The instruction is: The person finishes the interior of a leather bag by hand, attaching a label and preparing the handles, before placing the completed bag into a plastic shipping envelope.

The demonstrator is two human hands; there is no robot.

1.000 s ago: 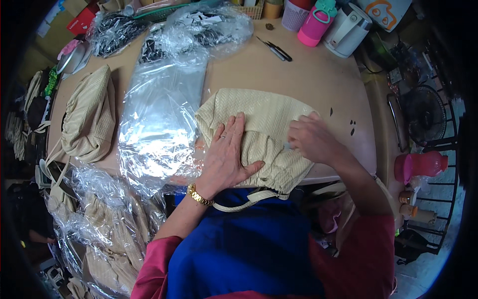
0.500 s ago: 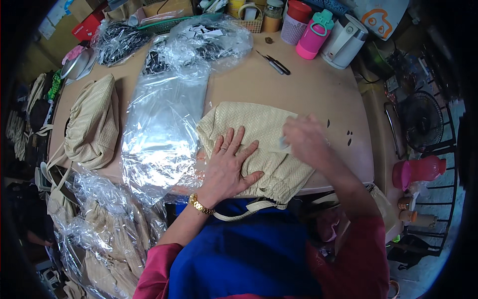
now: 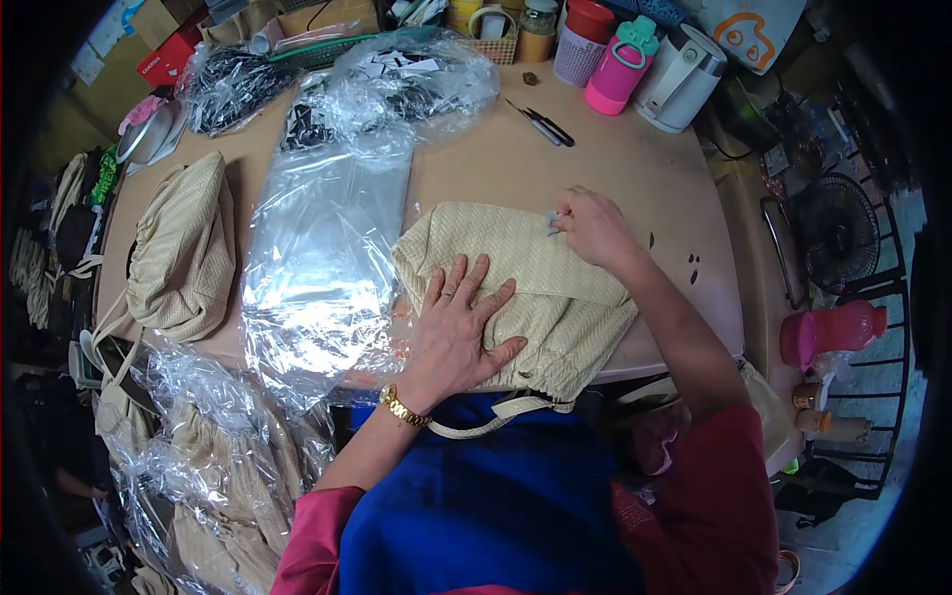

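A cream woven-textured bag (image 3: pixel 496 238) lies flat on the table in front of me, its gathered side and a strap (image 3: pixel 476 428) toward my body. My left hand (image 3: pixel 461 327) rests on it with fingers spread, pressing it down; a gold watch is on that wrist. Over the bag's far right part, my right hand (image 3: pixel 595 226) pinches a small pale grey-blue piece (image 3: pixel 554 223), perhaps cloth, against or just above the surface. How much of that piece is inside the fingers is hidden.
Clear plastic sleeves (image 3: pixel 322 228) lie left of the bag, with plastic-wrapped black items (image 3: pixel 416 84) beyond. Another cream bag (image 3: pixel 183 248) stands at the left edge. Thread snips (image 3: pixel 545 127), a pink bottle (image 3: pixel 620 69) and a white kettle (image 3: pixel 679 79) are at the back.
My right hand has moved away from me and slightly left across the bag, the small grey-blue piece still pinched in it. My left hand stays on the bag in the same place.
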